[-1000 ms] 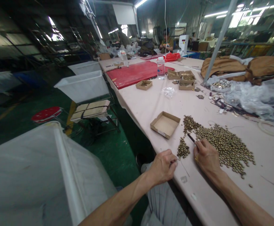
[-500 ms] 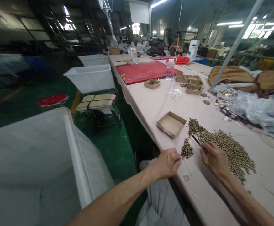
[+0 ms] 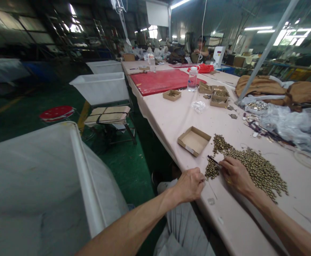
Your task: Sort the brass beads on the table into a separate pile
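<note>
My right hand (image 3: 235,174) grips a thin dark stick (image 3: 213,160), its tip over the top of a small cluster of bronze-coloured metal studs (image 3: 211,172). Behind that hand spreads a much larger heap of the same small pieces (image 3: 262,170). At the table's near edge, my left hand (image 3: 191,184) is closed, fingertips pressed together beside the small cluster; what they pinch, if anything, is too small to make out. A shallow cardboard box (image 3: 194,140) with a bare bottom lies just beyond my left hand.
Further along the table (image 3: 166,121) are a water bottle (image 3: 192,80), small cardboard boxes (image 3: 219,101) of metal parts and a red board (image 3: 161,81). Plastic bags (image 3: 286,121) and a slanted pole (image 3: 267,49) are at right. A large white bin (image 3: 78,170) stands left. A person sits far back.
My right hand has moved left with the dark stick, from the gap between the heaps to the small cluster. My left hand has stayed in place.
</note>
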Available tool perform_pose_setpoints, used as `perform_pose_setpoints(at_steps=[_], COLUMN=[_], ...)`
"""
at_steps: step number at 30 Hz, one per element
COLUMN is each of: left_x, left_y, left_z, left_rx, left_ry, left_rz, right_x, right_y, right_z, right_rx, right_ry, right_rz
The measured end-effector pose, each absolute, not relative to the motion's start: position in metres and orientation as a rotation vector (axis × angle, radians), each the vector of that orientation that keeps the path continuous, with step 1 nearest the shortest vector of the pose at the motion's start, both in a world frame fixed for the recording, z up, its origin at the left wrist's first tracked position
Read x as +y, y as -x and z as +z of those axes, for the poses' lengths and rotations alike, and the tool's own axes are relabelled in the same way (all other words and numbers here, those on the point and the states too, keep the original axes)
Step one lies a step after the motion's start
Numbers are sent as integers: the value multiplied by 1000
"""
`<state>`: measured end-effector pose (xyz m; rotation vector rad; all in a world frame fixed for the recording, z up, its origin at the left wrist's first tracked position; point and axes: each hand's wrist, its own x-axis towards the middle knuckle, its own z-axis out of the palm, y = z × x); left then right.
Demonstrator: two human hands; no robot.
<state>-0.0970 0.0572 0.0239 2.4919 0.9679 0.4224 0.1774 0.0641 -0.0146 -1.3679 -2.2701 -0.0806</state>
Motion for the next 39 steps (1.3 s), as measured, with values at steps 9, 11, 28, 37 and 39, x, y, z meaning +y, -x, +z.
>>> perform_pose_setpoints(at_steps=[9,11,28,37,39], left_x=[58,58,57,56,56], left_y=[97,96,96,95,95], left_z=[25,26,24,28,28], left_rx=[972,975,959,973,971], left_ry=[-2488,-2484,-2461,-2480,-2478], left_rz=[407,404,421,398,392], right_x=[61,63,53,58,57], right_y=[-177,-174,-187,-185,-186], right_z=[-29,-28,-11,-9,-9], right_rx=[-2202,-2157,-2056,-2384,-2405], right_ry=[1451,1506,1391,1327,1328], right_rz=[-130,-143,-69,-103,-93])
